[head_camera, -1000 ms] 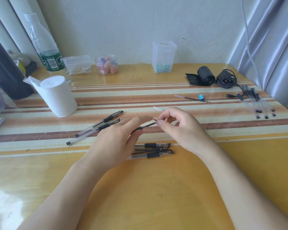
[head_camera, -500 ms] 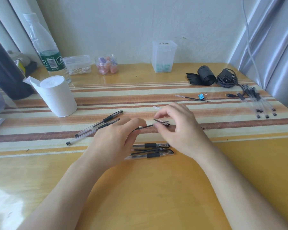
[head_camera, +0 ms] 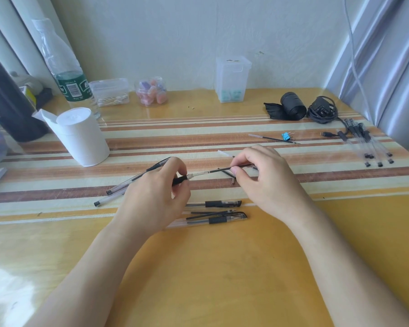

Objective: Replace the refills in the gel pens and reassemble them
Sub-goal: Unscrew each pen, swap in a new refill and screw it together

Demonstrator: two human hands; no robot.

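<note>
Two hands work on one gel pen above the striped table (head_camera: 222, 267). Left hand (head_camera: 151, 199) grips the pen barrel (head_camera: 180, 180) by its black rubber sleeve, fingers curled round it. Right hand (head_camera: 267, 185) pinches the refill (head_camera: 213, 171) between thumb and forefinger. The refill's clear end sits at the barrel mouth, with most of its length outside. Cannot tell from this whether it is going in or coming out.

A small dark part (head_camera: 233, 181), likely the tip cone, lies on the table just below the refill. Near the wrists lie two gel pens (head_camera: 222, 204) with a loose refill (head_camera: 210, 212) between them. By the left hand, two more pens (head_camera: 118, 188) lie side by side. At far right is a bunch of pens (head_camera: 364, 145). Beyond the right hand, another refill (head_camera: 272, 138) lies beside a blue binder clip (head_camera: 286, 136).

Judgement: task is partway. This pen is open and its tip is not yet back on. Which of the pens lying about are finished cannot be told. Left for this pen: seat the refill, fit the tip, cap it. Then the rest.
</note>
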